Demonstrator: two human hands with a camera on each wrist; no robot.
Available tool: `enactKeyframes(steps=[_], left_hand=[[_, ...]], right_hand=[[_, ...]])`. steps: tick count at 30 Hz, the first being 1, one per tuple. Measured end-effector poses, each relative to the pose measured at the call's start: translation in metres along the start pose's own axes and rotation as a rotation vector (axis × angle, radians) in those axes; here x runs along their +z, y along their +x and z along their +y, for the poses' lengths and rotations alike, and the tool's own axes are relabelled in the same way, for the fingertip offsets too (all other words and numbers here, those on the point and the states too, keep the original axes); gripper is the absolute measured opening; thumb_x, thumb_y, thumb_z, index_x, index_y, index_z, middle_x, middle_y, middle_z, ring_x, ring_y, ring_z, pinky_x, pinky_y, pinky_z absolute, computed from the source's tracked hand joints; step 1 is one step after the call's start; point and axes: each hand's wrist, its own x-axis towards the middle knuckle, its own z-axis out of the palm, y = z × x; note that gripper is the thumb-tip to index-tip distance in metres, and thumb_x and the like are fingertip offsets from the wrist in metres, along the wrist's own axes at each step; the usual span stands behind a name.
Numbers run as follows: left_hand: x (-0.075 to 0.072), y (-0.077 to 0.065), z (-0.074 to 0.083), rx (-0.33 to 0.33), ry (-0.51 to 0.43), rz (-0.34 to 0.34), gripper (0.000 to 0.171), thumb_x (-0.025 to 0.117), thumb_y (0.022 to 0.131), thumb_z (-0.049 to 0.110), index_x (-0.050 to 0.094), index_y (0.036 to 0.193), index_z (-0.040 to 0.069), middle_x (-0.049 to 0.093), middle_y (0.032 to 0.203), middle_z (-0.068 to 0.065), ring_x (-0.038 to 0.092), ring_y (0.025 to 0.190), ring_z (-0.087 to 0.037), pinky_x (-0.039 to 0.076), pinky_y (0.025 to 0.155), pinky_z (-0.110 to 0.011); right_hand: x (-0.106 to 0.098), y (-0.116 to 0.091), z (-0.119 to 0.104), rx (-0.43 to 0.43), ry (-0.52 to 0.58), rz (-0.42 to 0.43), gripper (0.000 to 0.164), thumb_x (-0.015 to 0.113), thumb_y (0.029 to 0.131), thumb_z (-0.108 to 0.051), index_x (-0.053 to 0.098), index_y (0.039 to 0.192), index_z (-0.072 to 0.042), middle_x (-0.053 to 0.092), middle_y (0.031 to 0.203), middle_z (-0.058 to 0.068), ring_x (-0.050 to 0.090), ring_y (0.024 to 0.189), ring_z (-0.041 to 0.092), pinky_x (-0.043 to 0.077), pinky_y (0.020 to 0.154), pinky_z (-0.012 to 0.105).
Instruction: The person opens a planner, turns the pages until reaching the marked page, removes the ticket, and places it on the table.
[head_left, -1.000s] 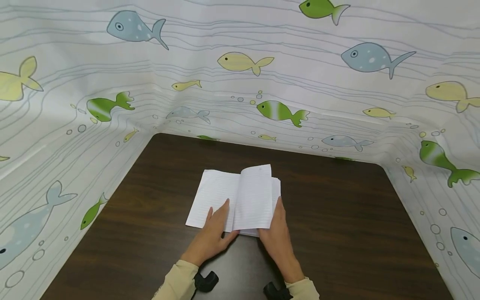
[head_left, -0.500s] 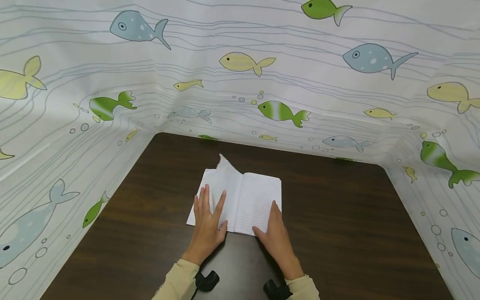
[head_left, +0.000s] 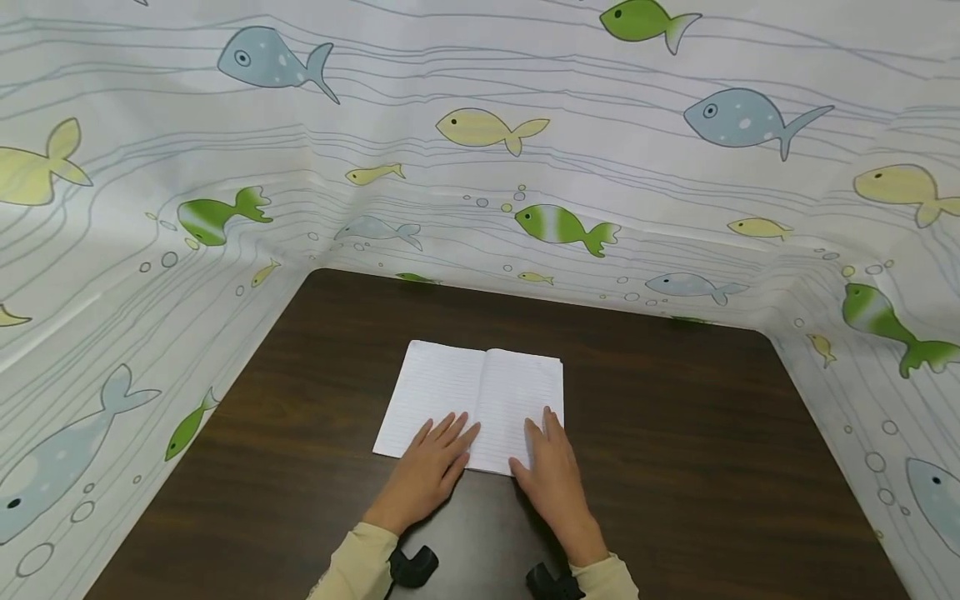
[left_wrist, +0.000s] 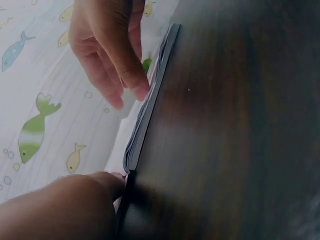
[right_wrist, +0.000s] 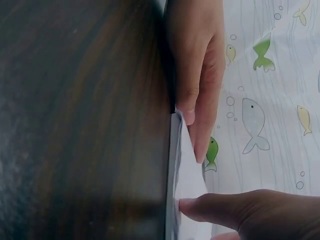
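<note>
An open lined notebook (head_left: 442,383) lies flat on the dark table in the head view, with white pages on both sides of its fold. My left hand (head_left: 422,473) rests on the lower part of the left page, fingers extended toward the fold. At the lower right corner, my right hand (head_left: 557,487) rests with straight fingers on the right page and the thumb near the bottom edge. The left wrist view shows the edge of the notebook (left_wrist: 150,107) from the side. In the right wrist view, the right thumb (right_wrist: 192,206) touches the page.
The dark wood-grain table (head_left: 697,433) extends around the notebook. A white sheet (head_left: 637,175) printed with fish encloses it at the back and both sides. A black device (head_left: 414,567) is worn at the left wrist and another black device (head_left: 553,582) at the right.
A page that stood raised over the right side has turned over to the left and now lies flat. My left hand swept left with it, then came back toward the fold. The right hand barely moved.
</note>
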Motion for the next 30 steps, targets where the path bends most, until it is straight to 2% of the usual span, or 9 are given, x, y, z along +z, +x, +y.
enactKeyframes(steps=[2, 7, 16, 30], left_hand=[[0.0005, -0.0006, 0.0007, -0.015, 0.006, -0.028, 0.045, 0.059, 0.106, 0.025, 0.057, 0.15, 0.015, 0.051, 0.155, -0.013, 0.044, 0.146, -0.032, 0.03, 0.121, -0.057], [-0.0004, -0.0005, 0.0019, -0.025, 0.007, -0.019, 0.045, 0.061, 0.105, 0.024, 0.058, 0.149, 0.016, 0.051, 0.155, -0.013, 0.044, 0.146, -0.032, 0.03, 0.121, -0.057], [0.0008, -0.0002, 0.0026, -0.006, 0.028, 0.0, 0.046, 0.063, 0.104, 0.022, 0.058, 0.148, 0.01, 0.053, 0.153, -0.014, 0.047, 0.144, -0.033, 0.032, 0.119, -0.057], [-0.0002, -0.0003, 0.0029, -0.016, 0.017, -0.009, 0.046, 0.062, 0.104, 0.022, 0.058, 0.149, 0.012, 0.053, 0.154, -0.013, 0.046, 0.145, -0.032, 0.032, 0.119, -0.057]], right_hand=[[-0.0001, 0.0001, -0.0001, -0.034, -0.038, 0.039, 0.053, 0.086, 0.083, -0.01, 0.066, 0.125, 0.015, 0.048, 0.143, 0.042, 0.049, 0.133, 0.056, 0.046, 0.105, 0.064], [0.0009, 0.001, 0.001, -0.049, -0.059, 0.073, 0.046, 0.082, 0.087, -0.011, 0.068, 0.121, 0.016, 0.051, 0.138, 0.043, 0.051, 0.131, 0.055, 0.047, 0.105, 0.062], [0.0021, 0.0021, 0.0026, -0.012, -0.047, 0.051, 0.045, 0.078, 0.09, -0.012, 0.066, 0.124, 0.015, 0.049, 0.139, 0.044, 0.05, 0.131, 0.056, 0.048, 0.104, 0.064], [0.0023, 0.0085, 0.009, -0.017, -0.077, -0.008, 0.046, 0.076, 0.091, -0.012, 0.064, 0.124, 0.018, 0.05, 0.141, 0.042, 0.05, 0.133, 0.054, 0.049, 0.104, 0.061]])
